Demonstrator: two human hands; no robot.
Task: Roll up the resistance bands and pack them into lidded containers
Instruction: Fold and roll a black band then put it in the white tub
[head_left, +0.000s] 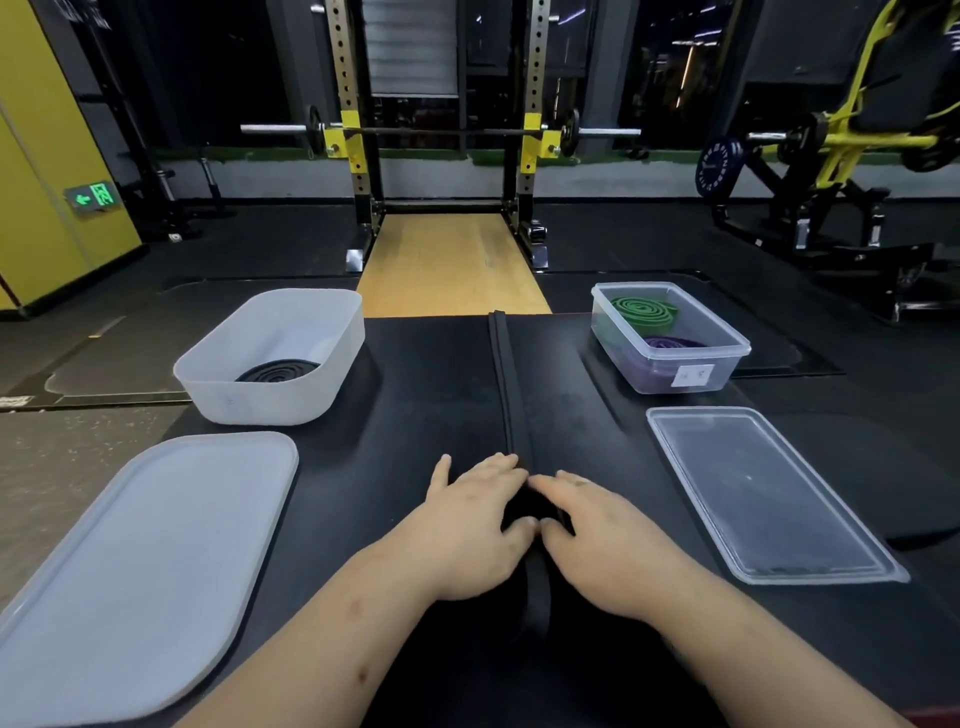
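A long black resistance band (503, 384) lies stretched out straight along the middle of the black mat, running away from me. Its near end is a small black roll between my hands. My left hand (475, 525) and my right hand (597, 535) both grip that roll from either side. A white tub (218, 364) at the left holds one coiled black band (278, 371). A clear container (727, 353) at the right holds a coiled green band (641, 312) and a purple band (670, 344).
The tub's white lid (135, 556) lies flat at the near left. The clear lid (769, 493) lies flat at the near right. Beyond the mat stands a squat rack (447, 132) over a wooden platform. A yellow machine is at the far right.
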